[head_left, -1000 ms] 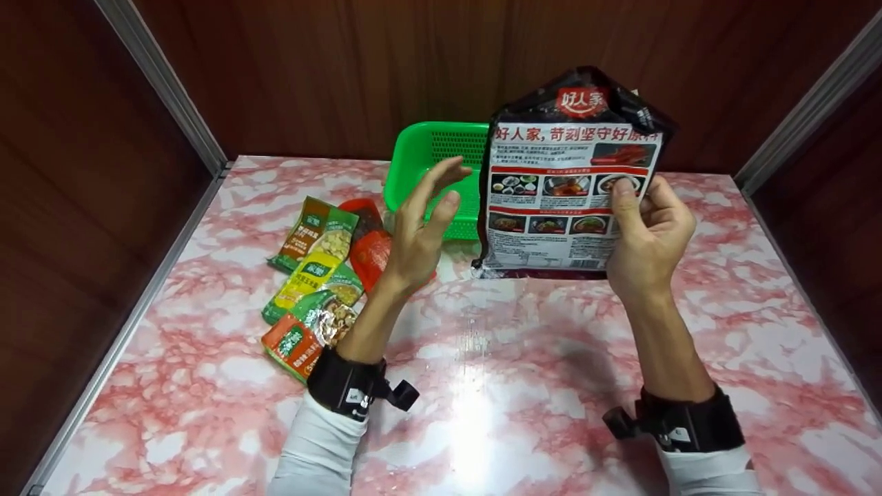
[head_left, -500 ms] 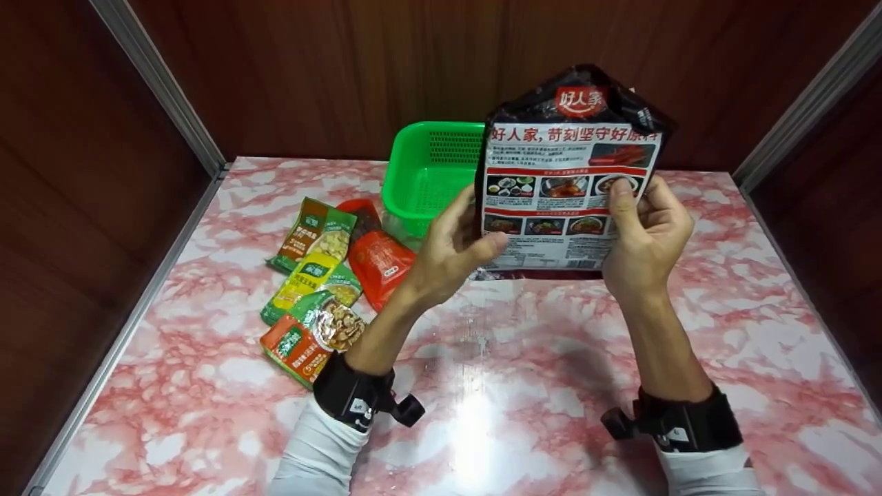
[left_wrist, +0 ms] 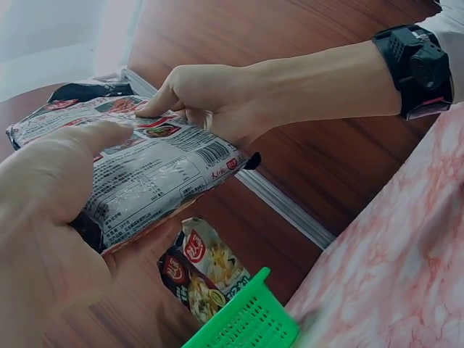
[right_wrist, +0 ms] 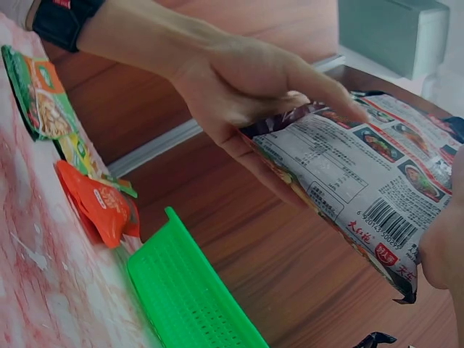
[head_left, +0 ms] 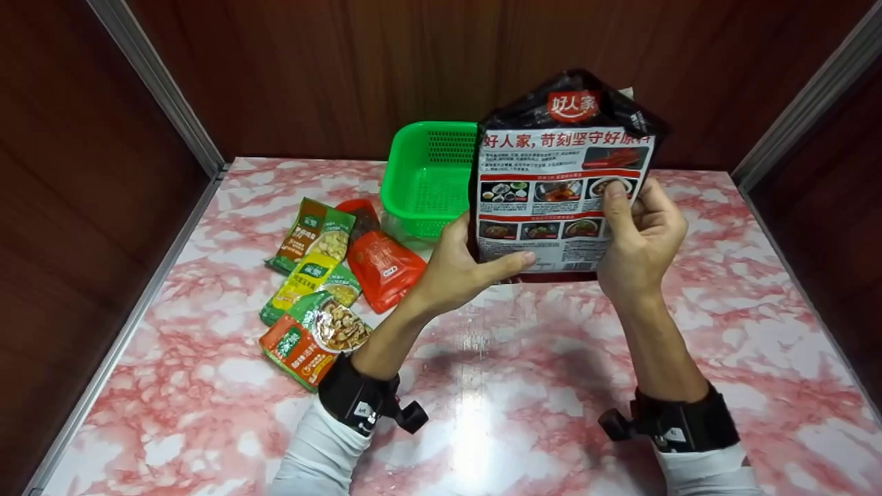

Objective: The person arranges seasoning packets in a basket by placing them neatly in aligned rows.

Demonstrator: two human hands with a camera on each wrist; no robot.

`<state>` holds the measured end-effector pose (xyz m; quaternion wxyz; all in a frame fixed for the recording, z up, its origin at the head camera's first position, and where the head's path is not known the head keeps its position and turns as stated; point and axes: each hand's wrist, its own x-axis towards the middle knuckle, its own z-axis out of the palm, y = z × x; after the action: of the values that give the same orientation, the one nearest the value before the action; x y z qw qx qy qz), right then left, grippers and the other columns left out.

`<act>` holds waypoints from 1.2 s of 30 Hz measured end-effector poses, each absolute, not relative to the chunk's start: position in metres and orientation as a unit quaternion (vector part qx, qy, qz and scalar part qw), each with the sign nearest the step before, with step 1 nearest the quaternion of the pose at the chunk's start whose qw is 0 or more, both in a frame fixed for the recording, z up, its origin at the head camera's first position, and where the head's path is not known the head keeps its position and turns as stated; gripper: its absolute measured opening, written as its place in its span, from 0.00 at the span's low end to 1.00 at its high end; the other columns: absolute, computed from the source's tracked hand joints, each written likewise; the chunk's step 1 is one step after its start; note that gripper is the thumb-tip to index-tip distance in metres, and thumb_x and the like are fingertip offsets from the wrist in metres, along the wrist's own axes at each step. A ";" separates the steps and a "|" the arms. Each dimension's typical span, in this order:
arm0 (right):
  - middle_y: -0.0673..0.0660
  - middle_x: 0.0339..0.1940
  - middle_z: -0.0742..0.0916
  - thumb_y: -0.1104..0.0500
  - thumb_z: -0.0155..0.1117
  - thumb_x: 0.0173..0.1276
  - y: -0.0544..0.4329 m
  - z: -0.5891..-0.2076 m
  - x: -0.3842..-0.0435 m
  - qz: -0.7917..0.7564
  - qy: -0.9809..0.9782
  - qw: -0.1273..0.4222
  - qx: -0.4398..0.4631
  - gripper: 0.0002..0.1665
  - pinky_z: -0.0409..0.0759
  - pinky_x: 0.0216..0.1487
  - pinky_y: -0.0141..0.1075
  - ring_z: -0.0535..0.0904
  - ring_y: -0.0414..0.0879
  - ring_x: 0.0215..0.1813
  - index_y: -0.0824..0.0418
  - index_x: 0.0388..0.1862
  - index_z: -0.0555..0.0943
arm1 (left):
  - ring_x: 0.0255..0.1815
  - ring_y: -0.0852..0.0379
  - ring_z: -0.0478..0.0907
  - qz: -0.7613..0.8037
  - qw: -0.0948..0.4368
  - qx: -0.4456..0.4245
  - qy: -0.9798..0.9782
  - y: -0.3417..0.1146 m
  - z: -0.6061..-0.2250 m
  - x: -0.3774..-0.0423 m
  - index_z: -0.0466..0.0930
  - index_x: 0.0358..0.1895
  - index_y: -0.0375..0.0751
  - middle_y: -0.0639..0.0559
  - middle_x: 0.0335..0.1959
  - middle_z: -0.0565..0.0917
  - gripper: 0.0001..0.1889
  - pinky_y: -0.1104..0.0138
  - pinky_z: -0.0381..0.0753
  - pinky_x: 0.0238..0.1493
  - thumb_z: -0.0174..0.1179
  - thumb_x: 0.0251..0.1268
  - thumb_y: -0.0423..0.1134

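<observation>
A large black seasoning packet (head_left: 544, 162) is held up above the table, its white printed back with small dish photos turned to the head camera. My right hand (head_left: 641, 241) grips its right edge, thumb across the printed face. On the lower left edge my left hand (head_left: 458, 269) holds it too, with the thumb on the front and the fingers hidden behind. A green basket (head_left: 406, 179) stands behind the packet, partly covered by it. In the left wrist view another dark packet (left_wrist: 206, 268) with food pictures stands upright by the basket.
Left of the basket lies a red pouch (head_left: 386, 269). Beside it are a brown-green packet (head_left: 310, 231), a yellow-green packet (head_left: 306, 286) and a red-green packet (head_left: 303, 351), partly overlapping. Wooden walls (head_left: 331, 76) enclose the marbled pink table (head_left: 524, 413).
My left hand has come in from the left and taken hold of the packet's lower left edge. The packet has shifted slightly left. My right hand keeps its grip.
</observation>
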<state>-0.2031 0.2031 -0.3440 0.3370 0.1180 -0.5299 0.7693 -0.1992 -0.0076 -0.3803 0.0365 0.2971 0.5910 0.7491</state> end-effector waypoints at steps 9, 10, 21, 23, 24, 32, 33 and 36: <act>0.61 0.29 0.94 0.72 0.65 0.78 0.202 -0.344 -0.204 0.783 -0.513 0.330 0.120 0.06 0.89 0.28 0.35 0.93 0.46 0.27 0.73 0.40 0.87 | 0.59 0.45 0.95 0.740 0.019 0.261 0.619 -0.004 -0.379 -0.199 0.79 0.70 0.31 0.34 0.62 0.92 0.27 0.54 0.95 0.63 0.77 0.71 0.30; 0.61 0.29 0.94 0.73 0.65 0.78 0.202 -0.344 -0.204 0.783 -0.513 0.331 0.120 0.06 0.89 0.28 0.35 0.93 0.46 0.27 0.73 0.40 0.87 | 0.59 0.45 0.95 0.740 0.017 0.262 0.619 -0.004 -0.379 -0.200 0.79 0.70 0.31 0.33 0.62 0.92 0.27 0.54 0.95 0.63 0.77 0.71 0.29; 0.61 0.30 0.95 0.71 0.65 0.79 0.204 -0.344 -0.204 0.775 -0.532 0.321 0.119 0.06 0.89 0.30 0.34 0.93 0.46 0.28 0.72 0.41 0.88 | 0.61 0.43 0.95 0.732 0.001 0.263 0.628 -0.003 -0.377 -0.199 0.81 0.70 0.29 0.32 0.63 0.92 0.26 0.54 0.95 0.63 0.75 0.73 0.30; 0.61 0.31 0.95 0.71 0.65 0.80 0.204 -0.344 -0.204 0.771 -0.537 0.320 0.121 0.06 0.89 0.30 0.34 0.93 0.45 0.29 0.71 0.42 0.88 | 0.61 0.43 0.95 0.732 -0.001 0.263 0.628 -0.003 -0.376 -0.199 0.81 0.70 0.29 0.32 0.63 0.92 0.25 0.54 0.95 0.64 0.75 0.73 0.30; 0.60 0.31 0.95 0.71 0.65 0.80 0.205 -0.344 -0.204 0.769 -0.540 0.319 0.121 0.06 0.90 0.30 0.34 0.93 0.45 0.29 0.71 0.42 0.88 | 0.61 0.43 0.95 0.733 -0.003 0.263 0.627 -0.002 -0.376 -0.199 0.81 0.70 0.29 0.32 0.63 0.92 0.25 0.54 0.95 0.64 0.75 0.73 0.29; 0.60 0.33 0.95 0.69 0.64 0.81 0.206 -0.345 -0.203 0.761 -0.555 0.309 0.130 0.07 0.90 0.32 0.34 0.94 0.45 0.30 0.70 0.45 0.88 | 0.61 0.44 0.95 0.733 -0.010 0.259 0.629 -0.003 -0.376 -0.199 0.81 0.69 0.29 0.32 0.63 0.92 0.25 0.53 0.94 0.64 0.75 0.74 0.29; 0.60 0.32 0.95 0.69 0.64 0.81 0.206 -0.345 -0.203 0.761 -0.556 0.307 0.131 0.07 0.90 0.31 0.34 0.93 0.45 0.30 0.70 0.45 0.88 | 0.60 0.44 0.95 0.732 -0.012 0.258 0.630 -0.003 -0.376 -0.199 0.81 0.69 0.29 0.32 0.62 0.92 0.24 0.54 0.95 0.63 0.75 0.74 0.29; 0.59 0.31 0.94 0.68 0.63 0.82 0.207 -0.345 -0.203 0.754 -0.566 0.305 0.134 0.07 0.89 0.31 0.34 0.93 0.45 0.30 0.69 0.44 0.87 | 0.60 0.43 0.95 0.730 -0.018 0.259 0.632 -0.003 -0.375 -0.199 0.82 0.69 0.28 0.32 0.62 0.92 0.24 0.53 0.95 0.63 0.75 0.73 0.29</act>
<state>-0.2030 0.2068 -0.3449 0.3046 0.1341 -0.5663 0.7540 -0.1993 -0.0035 -0.3749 -0.0178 0.2591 0.6322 0.7300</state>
